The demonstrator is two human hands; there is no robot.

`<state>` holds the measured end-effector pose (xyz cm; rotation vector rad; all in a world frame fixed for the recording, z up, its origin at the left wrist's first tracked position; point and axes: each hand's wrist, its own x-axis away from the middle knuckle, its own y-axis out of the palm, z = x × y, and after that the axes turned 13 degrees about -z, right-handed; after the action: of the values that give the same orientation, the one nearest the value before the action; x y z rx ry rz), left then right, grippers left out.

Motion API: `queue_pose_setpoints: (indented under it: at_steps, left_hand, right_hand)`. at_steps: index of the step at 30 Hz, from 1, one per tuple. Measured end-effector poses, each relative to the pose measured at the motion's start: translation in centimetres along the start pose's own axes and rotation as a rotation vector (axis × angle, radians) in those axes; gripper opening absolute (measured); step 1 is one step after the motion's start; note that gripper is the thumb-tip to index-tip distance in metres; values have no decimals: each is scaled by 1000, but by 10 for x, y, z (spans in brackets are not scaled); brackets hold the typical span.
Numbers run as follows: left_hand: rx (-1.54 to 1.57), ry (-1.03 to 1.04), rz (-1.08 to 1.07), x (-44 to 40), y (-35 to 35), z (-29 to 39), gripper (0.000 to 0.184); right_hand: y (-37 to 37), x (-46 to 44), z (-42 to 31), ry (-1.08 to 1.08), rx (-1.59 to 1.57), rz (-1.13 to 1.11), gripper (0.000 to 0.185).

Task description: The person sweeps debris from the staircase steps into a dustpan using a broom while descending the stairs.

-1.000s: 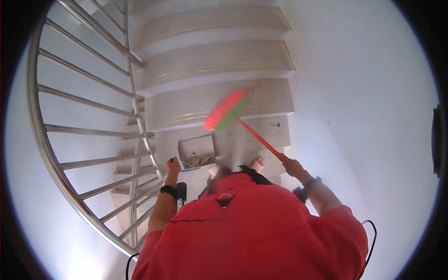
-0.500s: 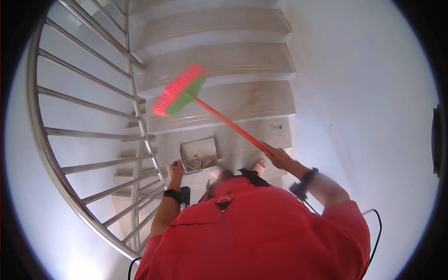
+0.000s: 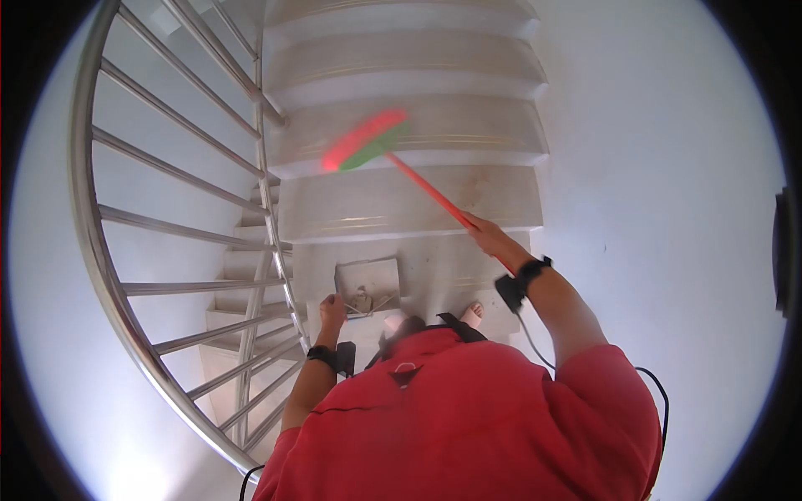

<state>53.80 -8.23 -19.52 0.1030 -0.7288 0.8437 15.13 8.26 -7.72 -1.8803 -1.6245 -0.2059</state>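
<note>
My right hand [image 3: 493, 240] is closed around the red handle of a broom [image 3: 430, 192]. The broom's head, with pink-red bristles and a green base, is blurred and is seen over the steps ahead. Low on the left, my left hand [image 3: 332, 309] is closed at the corner of a square, shallow dustpan [image 3: 368, 269]. Some debris and a thin, pale handle-like rod show in the pan; the exact grip is partly hidden by my fingers.
Pale stairs [image 3: 409, 196] rise ahead, with marks on the treads. A curved metal railing [image 3: 88, 192] runs along the left, with lower steps beyond its bars. A white wall [image 3: 652, 184] borders the right. My feet [image 3: 474, 312] stand just below the dustpan's level.
The broom head has swung up and to the right in view, and my right hand has risen with the handle. My left hand and the dustpan have shifted slightly right as the view moved.
</note>
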Motion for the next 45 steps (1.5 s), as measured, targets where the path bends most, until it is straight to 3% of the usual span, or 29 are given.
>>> queue_pose_setpoints:
  at_steps: [4,11,14,17,20,26,29,37,43,45]
  left_hand:
    - [-50,-15,35,-1,1,0,35]
    - [-84,36,41,-25,1,-17,36]
    - [-37,-78,62,-5,9,14,36]
    - [-100,-304,58,23,17,48,33]
    - [140,-221,-54,40,34,53,29]
    - [76,-194,-70,67,88,76,27]
    - [58,-130,-39,66,101,80,29]
    - [-85,-34,-58,64,148,85,34]
    - [-81,-48,-219,65,195,96,32]
    - [-94,-51,-257,66,217,102,31]
  right_hand:
    - [1,80,57,303,-131,69,44]
    - [24,209,111,287,264,166,48]
    - [43,241,123,247,215,108,49]
    - [45,236,84,257,116,12,49]
    - [44,190,91,298,141,-116,46]
    - [38,133,122,342,336,-159,46]
    - [28,163,163,330,266,-109,47]
    - [-15,258,168,548,347,-14,50]
    - [-11,265,148,430,261,-117,52]
    - [2,240,165,126,179,5,50]
